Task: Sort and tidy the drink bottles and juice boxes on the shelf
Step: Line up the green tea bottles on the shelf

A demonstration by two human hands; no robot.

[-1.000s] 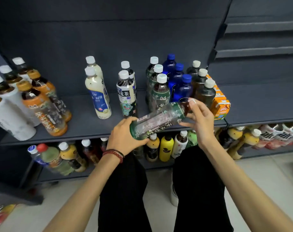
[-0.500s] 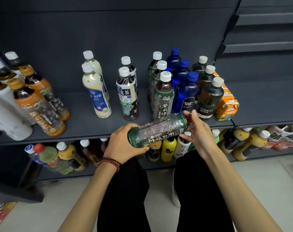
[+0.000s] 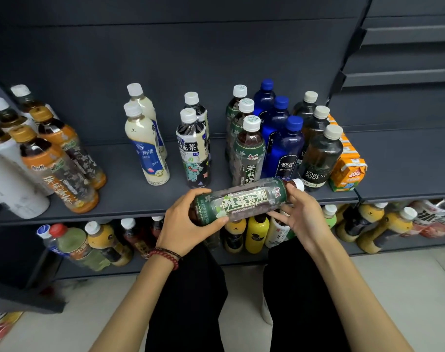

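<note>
Got the green tea bottle (image 3: 241,203) sideways at the shelf (image 3: 145,199) front edge, left hand (image 3: 190,219) gripping its base, right hand (image 3: 301,214) loosely cradling the cap end; its matching row stands just behind.

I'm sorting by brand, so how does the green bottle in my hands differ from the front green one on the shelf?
The held bottle lies on its side, cap to the right; the standing bottle is upright. The left hand grips the held bottle's base and the right hand its neck; the standing bottle rests untouched on the shelf. Both have a green label, white cap and dark drink.
</note>
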